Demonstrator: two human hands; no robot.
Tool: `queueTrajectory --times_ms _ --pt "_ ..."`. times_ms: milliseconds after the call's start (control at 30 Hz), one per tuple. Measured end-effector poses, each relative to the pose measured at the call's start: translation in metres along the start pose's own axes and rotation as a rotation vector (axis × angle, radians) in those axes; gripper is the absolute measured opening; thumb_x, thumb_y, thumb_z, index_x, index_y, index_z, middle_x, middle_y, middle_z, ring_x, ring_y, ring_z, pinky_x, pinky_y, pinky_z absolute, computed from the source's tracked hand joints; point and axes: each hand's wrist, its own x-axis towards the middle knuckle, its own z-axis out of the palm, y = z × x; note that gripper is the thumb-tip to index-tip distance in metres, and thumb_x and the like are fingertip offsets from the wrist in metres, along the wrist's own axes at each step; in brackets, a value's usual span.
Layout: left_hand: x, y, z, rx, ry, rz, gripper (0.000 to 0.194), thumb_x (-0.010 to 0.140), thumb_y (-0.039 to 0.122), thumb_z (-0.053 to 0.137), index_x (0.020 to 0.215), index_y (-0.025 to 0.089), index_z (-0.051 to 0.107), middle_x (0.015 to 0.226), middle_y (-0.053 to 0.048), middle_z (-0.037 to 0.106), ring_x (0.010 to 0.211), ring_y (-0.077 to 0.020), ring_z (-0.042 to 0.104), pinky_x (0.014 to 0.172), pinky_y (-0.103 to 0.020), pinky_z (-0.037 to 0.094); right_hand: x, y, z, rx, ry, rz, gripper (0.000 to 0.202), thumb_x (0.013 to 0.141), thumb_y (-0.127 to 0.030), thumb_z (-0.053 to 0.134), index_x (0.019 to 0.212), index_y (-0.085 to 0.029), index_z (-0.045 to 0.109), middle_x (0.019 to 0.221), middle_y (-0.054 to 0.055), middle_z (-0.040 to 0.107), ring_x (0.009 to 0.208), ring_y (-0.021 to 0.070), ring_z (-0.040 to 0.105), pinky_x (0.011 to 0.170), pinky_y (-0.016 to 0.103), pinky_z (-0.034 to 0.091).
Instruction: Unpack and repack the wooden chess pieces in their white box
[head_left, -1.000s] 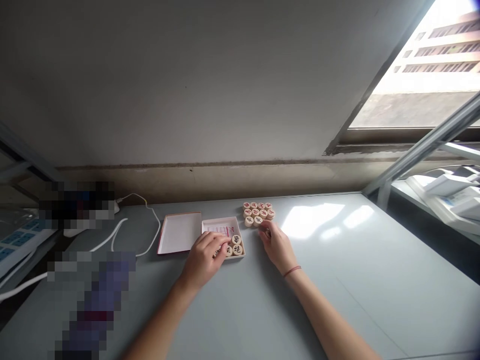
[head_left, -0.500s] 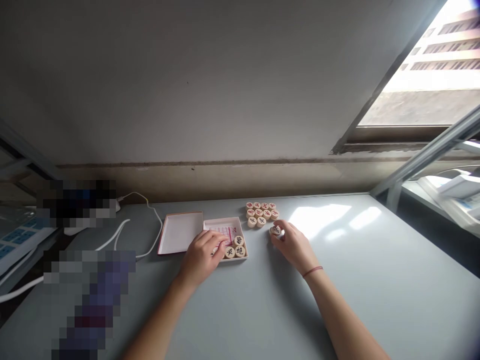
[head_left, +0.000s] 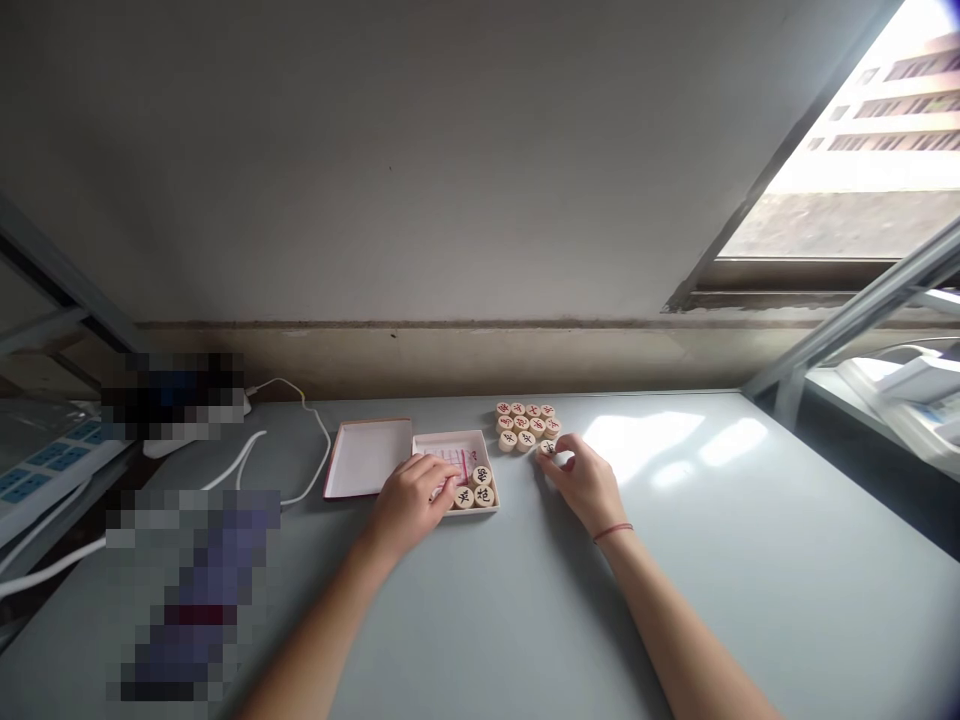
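Note:
My right hand [head_left: 584, 482] is closed, thumb and fingers pinching a round xiangqi piece [head_left: 548, 447] with a black character, low at the front right of the grouped pieces. Those xiangqi pieces [head_left: 521, 423] stand close together in rows, red characters at the back and dark ones in front. My left hand [head_left: 415, 497] lies over the left part of an open shallow box [head_left: 492, 452], its fingers bent together; whatever is under them is hidden. Inside the box, black-lettered pieces [head_left: 483, 494] sit in the front right corner, beside a printed sheet [head_left: 448, 458].
The box lid [head_left: 370, 456] lies inside up, left of the box. White cables [head_left: 321, 455] and a power strip [head_left: 52, 460] are on the left, near blurred-out objects. A wall [head_left: 450, 362] backs the grey table [head_left: 480, 620]; sunlight patches fall on its right.
My right hand has moved the piece slightly away from me, toward the front row of the group. My left hand stays over the box. The view has shifted slightly.

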Motion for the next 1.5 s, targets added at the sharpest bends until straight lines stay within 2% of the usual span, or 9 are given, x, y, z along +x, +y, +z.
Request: queueTrajectory --times_ms 200,400,600,900,1067,1167,1267,1367,1500 --pt "-0.001 -0.002 0.002 -0.021 -0.017 -0.03 0.018 0.085 0.012 0.05 0.09 0.02 0.065 0.086 -0.002 0.069 0.08 -0.0169 0.062 0.073 -0.029 0.05 0.001 0.003 0.005 0.01 0.007 -0.044 0.023 0.077 -0.046 0.05 0.072 -0.024 0.045 0.076 0.001 0.058 0.052 0.0123 0.048 0.053 0.026 0.04" --pt "-0.002 -0.002 0.005 -0.039 -0.049 -0.041 0.019 0.086 0.012 0.049 0.091 0.021 0.065 0.086 -0.002 0.069 0.08 -0.0168 0.062 0.073 -0.03 0.05 0.002 0.007 0.011 -0.011 0.017 -0.081 0.018 0.08 -0.041 0.048 0.075 -0.024 0.044 0.074 -0.001 0.057 0.05 0.0112 0.045 0.051 0.024 0.037" --pt "-0.001 -0.002 0.009 -0.029 -0.072 -0.051 0.017 0.087 0.013 0.049 0.09 0.021 0.065 0.087 -0.001 0.069 0.081 -0.0166 0.061 0.076 -0.032 0.048 0.004 0.012 0.014 -0.008 -0.001 -0.052 0.014 0.08 -0.039 0.048 0.077 -0.025 0.044 0.075 -0.002 0.059 0.05 0.011 0.044 0.052 0.023 0.036" --pt "0.002 0.003 0.009 -0.043 -0.059 -0.087 0.019 0.086 0.013 0.049 0.092 0.021 0.066 0.088 -0.001 0.069 0.083 -0.0167 0.063 0.077 -0.031 0.049 0.004 0.008 0.009 0.042 -0.012 -0.061 0.015 0.081 -0.038 0.044 0.077 -0.024 0.045 0.076 -0.001 0.059 0.048 0.0097 0.043 0.051 0.024 0.036" --pt "0.013 0.006 0.016 -0.004 -0.093 -0.188 0.021 0.089 0.02 0.047 0.099 0.021 0.066 0.096 -0.004 0.068 0.09 -0.0185 0.062 0.08 -0.032 0.05 -0.004 -0.006 0.005 0.09 0.044 -0.088 0.017 0.081 -0.039 0.047 0.076 -0.023 0.045 0.067 -0.002 0.053 0.049 0.0108 0.042 0.051 0.024 0.037" --pt "0.023 0.012 0.021 0.109 -0.159 -0.244 0.025 0.092 0.031 0.047 0.103 0.02 0.066 0.1 -0.007 0.067 0.095 -0.0223 0.061 0.083 -0.035 0.049 -0.016 -0.026 0.008 0.239 -0.131 -0.149 0.021 0.088 -0.041 0.042 0.092 -0.022 0.049 0.059 -0.004 0.051 0.047 0.0111 0.041 0.048 0.023 0.036" --pt "0.031 0.02 0.025 0.225 -0.31 -0.286 0.028 0.093 0.033 0.045 0.088 0.019 0.069 0.094 -0.008 0.067 0.092 -0.0242 0.061 0.08 -0.037 0.048 -0.028 -0.042 0.014 0.295 -0.349 -0.252 0.029 0.092 -0.042 0.039 0.111 -0.022 0.049 0.07 -0.002 0.059 0.048 0.0108 0.046 0.05 0.023 0.04" --pt "0.031 0.027 0.027 0.263 -0.372 -0.341 0.026 0.093 0.03 0.044 0.09 0.02 0.067 0.098 -0.008 0.066 0.093 -0.0251 0.06 0.077 -0.038 0.047 -0.034 -0.047 0.018 0.225 -0.396 -0.318 0.031 0.093 -0.041 0.037 0.113 -0.021 0.05 0.082 0.002 0.065 0.055 0.0123 0.055 0.055 0.024 0.045" --pt "0.025 0.031 0.029 0.236 -0.347 -0.378 0.02 0.092 0.029 0.046 0.096 0.021 0.063 0.104 -0.006 0.066 0.099 -0.0252 0.058 0.081 -0.038 0.045 -0.033 -0.047 0.018 0.208 -0.398 -0.314 0.032 0.094 -0.041 0.036 0.112 -0.02 0.052 0.082 0.003 0.067 0.061 0.0147 0.061 0.057 0.026 0.048"
